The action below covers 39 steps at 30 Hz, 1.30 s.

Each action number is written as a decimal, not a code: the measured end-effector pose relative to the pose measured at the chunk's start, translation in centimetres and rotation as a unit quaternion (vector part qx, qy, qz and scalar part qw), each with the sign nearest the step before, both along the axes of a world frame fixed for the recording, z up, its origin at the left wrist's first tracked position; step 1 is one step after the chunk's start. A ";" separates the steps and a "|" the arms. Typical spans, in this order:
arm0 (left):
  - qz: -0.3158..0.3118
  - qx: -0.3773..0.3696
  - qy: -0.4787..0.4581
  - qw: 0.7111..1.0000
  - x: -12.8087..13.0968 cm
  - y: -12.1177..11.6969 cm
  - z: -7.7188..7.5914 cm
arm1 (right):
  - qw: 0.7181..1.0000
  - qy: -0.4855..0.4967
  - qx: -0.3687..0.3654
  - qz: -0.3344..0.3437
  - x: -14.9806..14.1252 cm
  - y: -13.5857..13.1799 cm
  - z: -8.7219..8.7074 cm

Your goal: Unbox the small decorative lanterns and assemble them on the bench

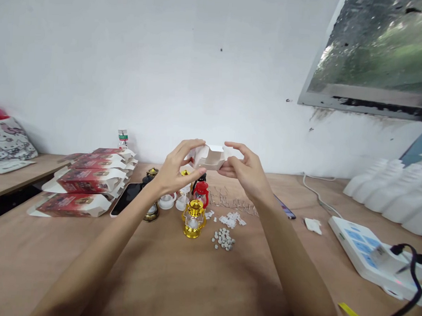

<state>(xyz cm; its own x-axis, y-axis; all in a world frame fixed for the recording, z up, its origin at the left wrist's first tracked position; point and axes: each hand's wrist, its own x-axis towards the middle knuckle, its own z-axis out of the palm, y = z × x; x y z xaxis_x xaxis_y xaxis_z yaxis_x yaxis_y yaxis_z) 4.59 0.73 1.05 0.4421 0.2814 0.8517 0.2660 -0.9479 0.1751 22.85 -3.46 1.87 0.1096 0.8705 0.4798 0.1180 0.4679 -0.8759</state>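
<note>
Both hands are raised above the wooden table (pixel 175 280) and grip a small white cardboard box (pixel 211 157) between them. My left hand (pixel 176 168) pinches its left end with thumb and fingers. My right hand (pixel 248 170) holds its right end, fingers curled over the top. Below the box stand small toy lanterns: a gold one (pixel 194 217), a red one (pixel 201 191) and a dark one (pixel 151 207). Several small grey button-like pieces (pixel 223 238) and white bits (pixel 231 220) lie beside them.
Stacked flat red-and-white printed boxes (pixel 88 181) lie at the left, with a black phone (pixel 126 198) beside them and a small bottle (pixel 122 138) behind. A white power strip (pixel 373 253) with a black cable sits at the right, near white bottles (pixel 398 193). A printed bag (pixel 4 143) is far left.
</note>
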 end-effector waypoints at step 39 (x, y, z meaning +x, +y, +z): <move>0.047 0.139 0.026 0.989 1.1 0.5 -0.9 | 0.987 -0.140 0.042 -0.070 -0.9 -0.3 -0.5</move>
<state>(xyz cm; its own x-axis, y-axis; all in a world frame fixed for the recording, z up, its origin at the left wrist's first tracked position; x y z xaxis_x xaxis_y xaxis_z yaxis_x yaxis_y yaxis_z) 5.65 1.19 0.18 0.4700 0.0818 0.8788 0.3570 -0.9282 -0.1045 21.93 -3.76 1.42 0.0782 0.8121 0.5783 0.4187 0.4997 -0.7583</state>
